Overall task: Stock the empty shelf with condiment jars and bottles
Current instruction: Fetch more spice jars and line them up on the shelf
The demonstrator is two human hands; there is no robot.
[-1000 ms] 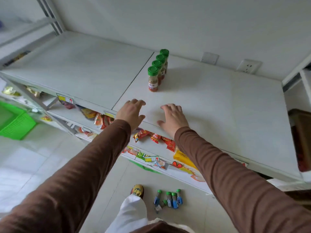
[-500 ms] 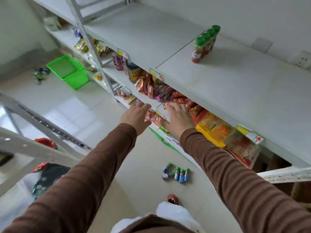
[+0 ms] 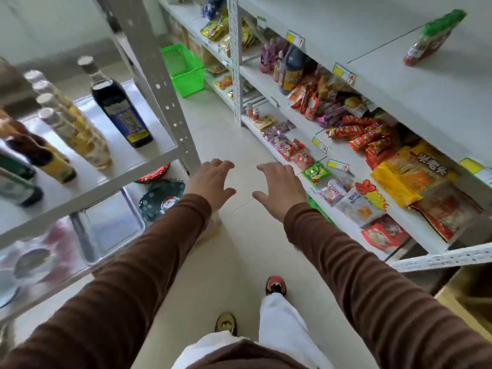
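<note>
Left hand: your left hand point(image 3: 211, 179) hangs over the floor point(image 3: 213, 123) of the aisle, palm down, fingers point(image 3: 222, 164) spread and holding nothing.
Right hand: your right hand point(image 3: 282, 186) is just beside it, apart from it, fingers spread too, and it grips nothing.
Sleeves: both your arms are in brown ribbed sleeves point(image 3: 138, 262) reaching forward from the bottom of the view.
Top shelf: the white top shelf point(image 3: 439, 83) on your right is mostly bare; a row of green-capped seasoning bottles point(image 3: 431, 38) stands on it near the upper right corner, blurred, so you cannot count them.
Lower shelves on the right: beneath it you see a dark sauce jug point(image 3: 292, 70), red snack packets point(image 3: 370, 137) and yellow bags point(image 3: 410, 174), with yellow price tags point(image 3: 343, 73) on the shelf edges.
Rack on the left: a grey metal rack point(image 3: 157, 75) carries a tall dark soy sauce bottle point(image 3: 119, 110) at its front corner and a row of 4 pale yellow bottles point(image 3: 77, 134) just beside it; darker bottles at the far left are too blurred to name.
Floor: a green basket point(image 3: 183, 69) sits well ahead of your hands, against the right shelving.
Feet: your 2 shoes point(image 3: 275, 284) show below, under white trouser legs point(image 3: 282, 331).
</note>
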